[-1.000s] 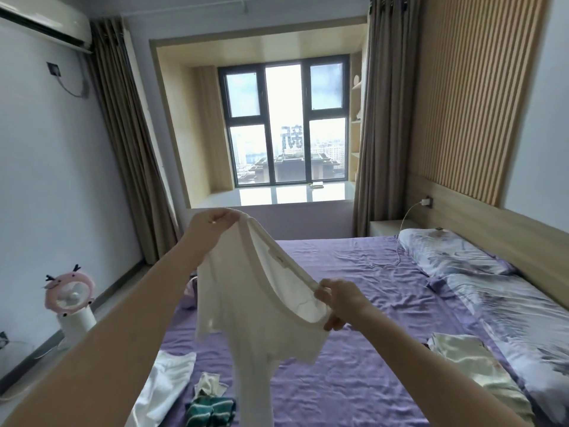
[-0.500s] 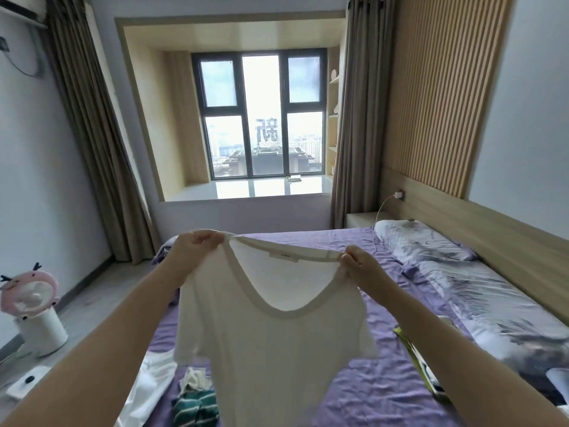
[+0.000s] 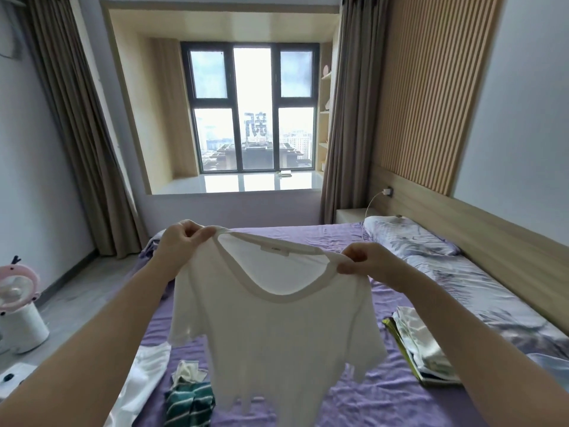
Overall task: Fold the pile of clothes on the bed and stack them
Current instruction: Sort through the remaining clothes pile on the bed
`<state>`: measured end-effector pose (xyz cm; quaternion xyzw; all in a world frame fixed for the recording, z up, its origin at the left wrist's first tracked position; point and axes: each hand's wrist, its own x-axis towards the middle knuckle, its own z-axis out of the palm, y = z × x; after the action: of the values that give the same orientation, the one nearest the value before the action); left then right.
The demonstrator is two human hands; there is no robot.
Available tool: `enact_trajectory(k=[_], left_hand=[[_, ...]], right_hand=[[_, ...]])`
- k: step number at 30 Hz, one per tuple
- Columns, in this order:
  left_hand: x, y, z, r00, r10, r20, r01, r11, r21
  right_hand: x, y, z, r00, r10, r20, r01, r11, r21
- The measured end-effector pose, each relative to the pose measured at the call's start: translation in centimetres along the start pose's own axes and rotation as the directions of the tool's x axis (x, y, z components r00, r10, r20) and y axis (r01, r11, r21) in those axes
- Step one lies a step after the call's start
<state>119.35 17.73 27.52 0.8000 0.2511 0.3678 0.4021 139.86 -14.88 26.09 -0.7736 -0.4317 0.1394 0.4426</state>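
Observation:
A white T-shirt (image 3: pixel 277 334) hangs spread out in the air above the purple bed (image 3: pixel 363 392), its neck opening facing me. My left hand (image 3: pixel 181 241) pinches its left shoulder at the collar. My right hand (image 3: pixel 366 260) pinches the right shoulder. Below on the bed lie a green striped garment (image 3: pixel 187 402), a small crumpled pale piece (image 3: pixel 186 369) and a white garment (image 3: pixel 141 377) at the bed's left edge. A stack of folded pale clothes (image 3: pixel 421 343) sits on the right side of the bed.
Two floral pillows (image 3: pixel 409 238) lie along the wooden headboard (image 3: pixel 480 241) on the right. A pink and white fan (image 3: pixel 18 306) stands on the floor at the left. Curtains and a bay window are beyond the bed's far end.
The T-shirt went from hanging bunched and twisted to spread flat between both hands. My right hand rose and moved right. The view turned left and dropped a little.

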Motion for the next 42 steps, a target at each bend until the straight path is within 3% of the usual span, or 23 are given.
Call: enact_trajectory(k=[5, 11, 17, 21, 26, 33, 36, 42], left_hand=[[-0.2, 1.1, 1.0, 0.996, 0.044, 0.079, -0.049, 0.996, 0.068], [0.0, 1.0, 1.8, 0.995, 0.056, 0.087, -0.057, 0.998, 0.012], [0.9, 0.7, 2.5, 0.997, 0.013, 0.079, -0.015, 1.000, 0.019], [0.8, 1.7, 3.5, 1.000, -0.006, 0.020, 0.005, 0.998, 0.067], [0.4, 3.3, 4.7, 0.991, 0.134, -0.009, -0.130, 0.971, 0.199], [-3.8, 4.5, 7.3, 0.982, 0.184, 0.033, -0.184, 0.926, 0.331], [-7.1, 4.6, 8.7, 0.984, 0.167, 0.064, -0.179, 0.928, 0.327], [-13.3, 4.9, 10.7, 0.983, 0.178, 0.046, -0.178, 0.859, 0.479]], right_hand=[[0.7, -0.7, 1.3, 0.975, -0.002, -0.220, 0.018, 0.997, 0.069], [1.4, -2.2, 0.9, 0.961, -0.096, -0.260, 0.046, 0.980, -0.194], [1.9, -2.6, 0.1, 0.932, -0.156, -0.327, 0.079, 0.969, -0.236], [2.2, -2.5, 0.1, 0.858, -0.094, -0.505, 0.038, 0.992, -0.121], [0.6, -2.1, -1.0, 0.709, -0.084, -0.700, 0.037, 0.996, -0.082], [-4.4, 2.2, -4.7, 0.820, -0.069, -0.569, -0.071, 0.973, -0.220], [-6.8, 4.7, -5.9, 0.872, -0.054, -0.487, -0.064, 0.972, -0.224], [-10.5, 8.9, -8.3, 0.961, -0.026, -0.276, -0.041, 0.971, -0.234]])
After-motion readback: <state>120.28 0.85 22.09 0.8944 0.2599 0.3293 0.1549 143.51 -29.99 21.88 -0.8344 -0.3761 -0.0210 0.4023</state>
